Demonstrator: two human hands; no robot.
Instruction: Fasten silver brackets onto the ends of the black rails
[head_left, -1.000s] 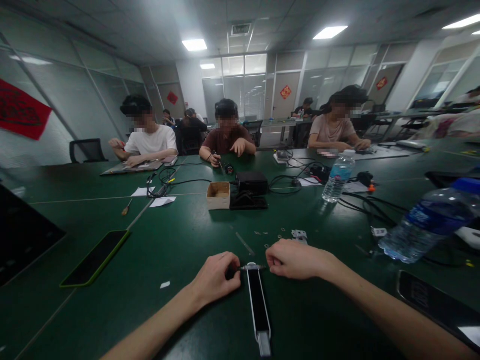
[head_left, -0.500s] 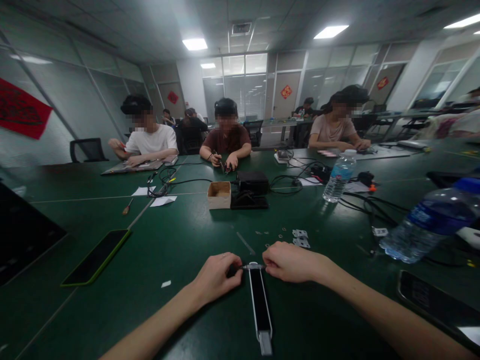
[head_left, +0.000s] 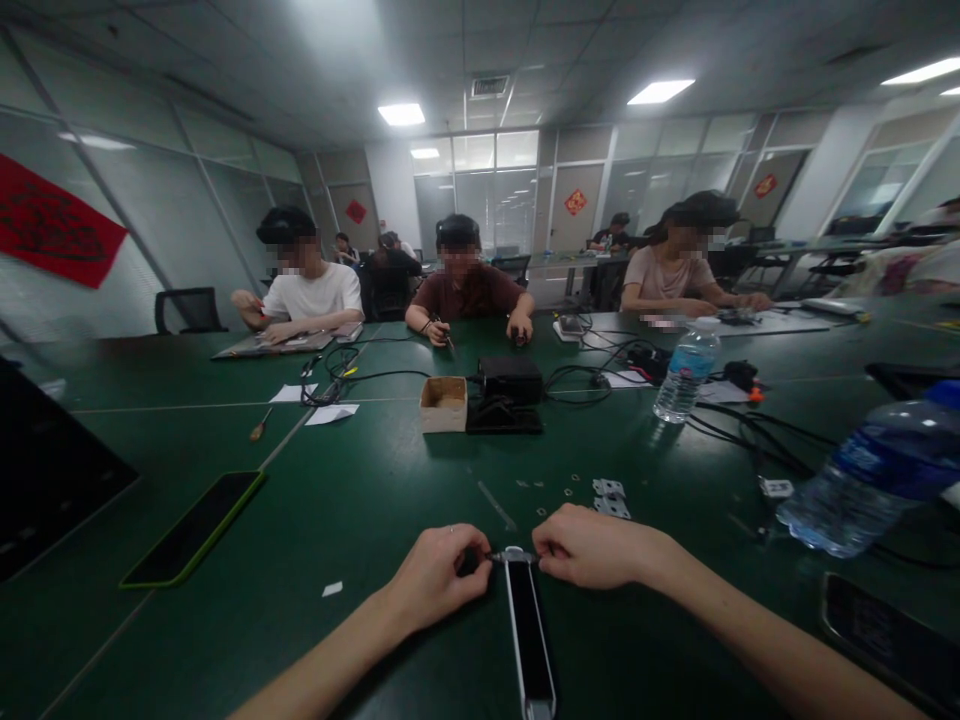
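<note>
A long device with a black face and pale edges [head_left: 531,630] lies on the green table, a small metal piece [head_left: 513,555] across its far end. My left hand [head_left: 442,570] pinches at the left end of that metal piece. At the right end, my right hand [head_left: 581,545] has its fingers curled closed. What each fingertip pair holds is tiny and partly hidden. Small metal plates [head_left: 611,498] and a few little nuts rest beyond my right hand.
A small open box [head_left: 444,405] stands beside a black device [head_left: 510,380]. Phones [head_left: 196,528] lie left and right. Two water bottles [head_left: 686,370] are at the right, near cables. Several people sit beyond, three across the table.
The view has tilted up slightly, so the table and my hands appear lower. Both hands stay at the device's far end. Across the table, the middle person's hands have moved apart.
</note>
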